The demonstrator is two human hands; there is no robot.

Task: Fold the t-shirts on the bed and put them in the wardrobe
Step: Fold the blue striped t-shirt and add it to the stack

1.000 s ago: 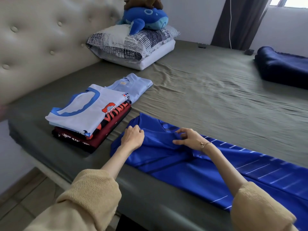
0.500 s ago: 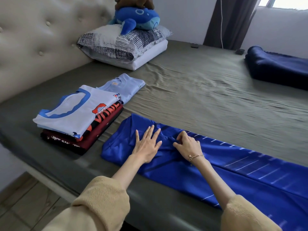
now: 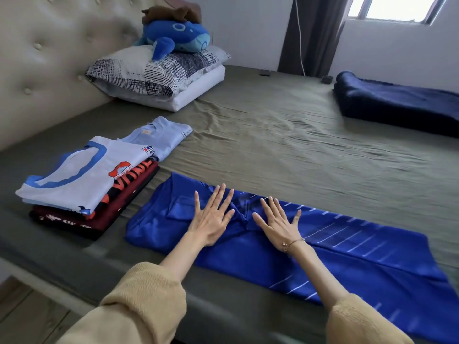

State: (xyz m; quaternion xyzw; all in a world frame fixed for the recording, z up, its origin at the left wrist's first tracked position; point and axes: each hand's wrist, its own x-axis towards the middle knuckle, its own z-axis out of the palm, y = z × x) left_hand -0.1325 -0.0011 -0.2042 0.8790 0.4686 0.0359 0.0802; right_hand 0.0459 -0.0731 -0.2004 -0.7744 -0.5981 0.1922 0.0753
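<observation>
A royal-blue t-shirt (image 3: 347, 249) with thin white dashes lies along the near edge of the bed, folded lengthwise into a long strip. My left hand (image 3: 213, 217) lies flat on its collar end, fingers spread. My right hand (image 3: 278, 222), a thin bracelet at the wrist, presses flat beside it with fingers straight. To the left stands a stack of folded t-shirts (image 3: 84, 184): a white one with blue trim on top, dark red ones below. A folded light-blue t-shirt (image 3: 159, 135) lies just behind the stack.
The bed (image 3: 285, 150) has an olive-green sheet and a tufted beige headboard (image 3: 49, 58) at the left. Pillows (image 3: 159, 75) with a blue plush toy (image 3: 176, 36) sit at the head. A folded navy blanket (image 3: 397, 105) lies at the far right. No wardrobe is in view.
Both hands have gone from pinching the blue fabric near the collar to lying flat on it with fingers spread. The left opened first, then the right.
</observation>
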